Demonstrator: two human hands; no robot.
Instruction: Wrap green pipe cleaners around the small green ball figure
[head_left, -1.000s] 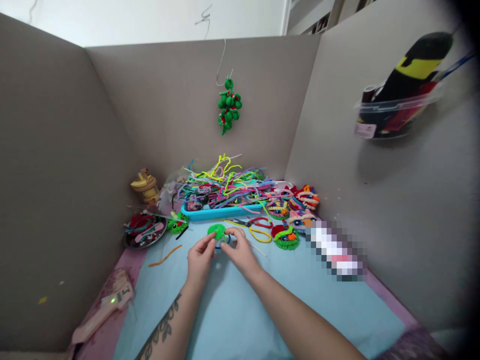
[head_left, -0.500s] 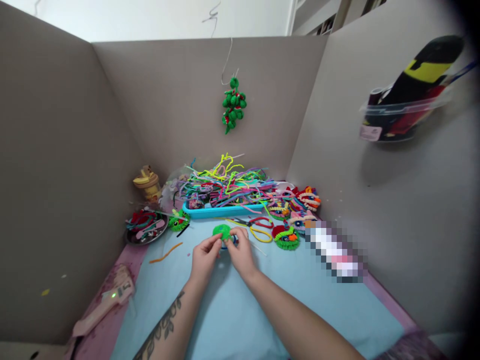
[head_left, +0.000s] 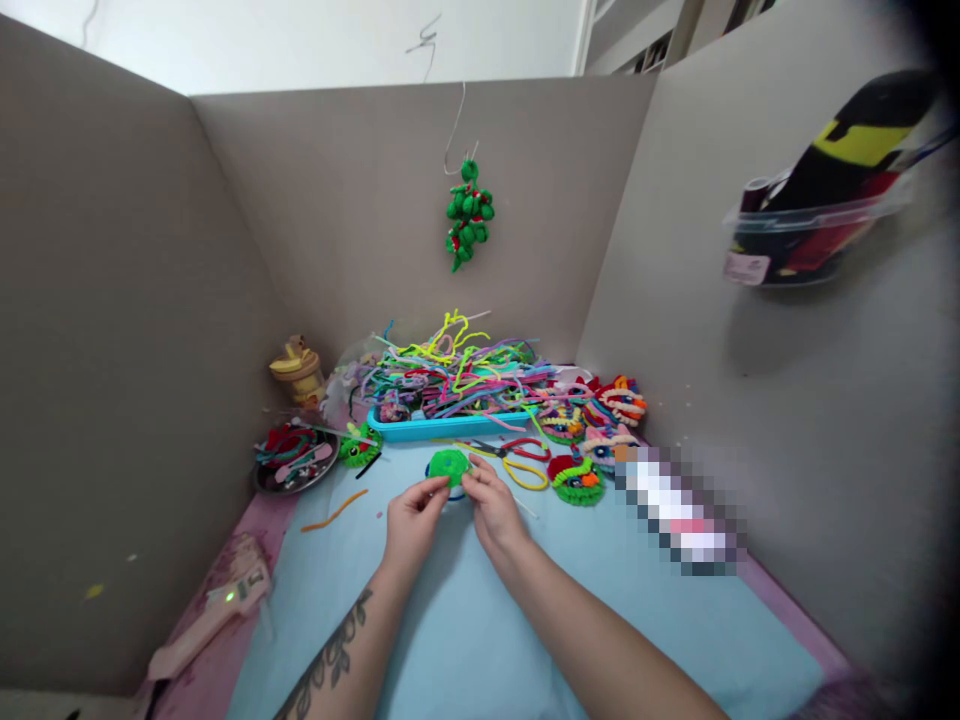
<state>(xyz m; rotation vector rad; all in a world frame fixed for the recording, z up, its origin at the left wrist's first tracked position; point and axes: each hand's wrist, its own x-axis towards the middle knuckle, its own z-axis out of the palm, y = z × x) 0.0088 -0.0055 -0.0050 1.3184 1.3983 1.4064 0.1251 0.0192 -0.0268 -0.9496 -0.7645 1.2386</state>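
Between my two hands is a round green fuzzy disc (head_left: 449, 466), made of what looks like coiled pipe cleaner, with a bit of dark blue at its edge. My left hand (head_left: 417, 515) pinches its lower left rim between thumb and fingers. On the right rim, the fingers of my right hand (head_left: 493, 497) are closed as well. Just beyond lie scissors (head_left: 517, 461) with one red and one yellow handle. A green, red and orange pipe-cleaner piece (head_left: 577, 481) rests to the right of my right hand.
Behind the hands stands a blue tray (head_left: 450, 426) heaped with colourful pipe cleaners (head_left: 465, 375). A metal plate (head_left: 300, 480) of pieces and a green frog-like face (head_left: 360, 446) are at left. A pink glue gun (head_left: 214, 610) with a lit green light lies front left. Grey panels enclose the table.
The green disc has turned in my hands, showing more of its face and blue edge at the left. My right hand has shifted slightly right and lower. The view has moved slightly.
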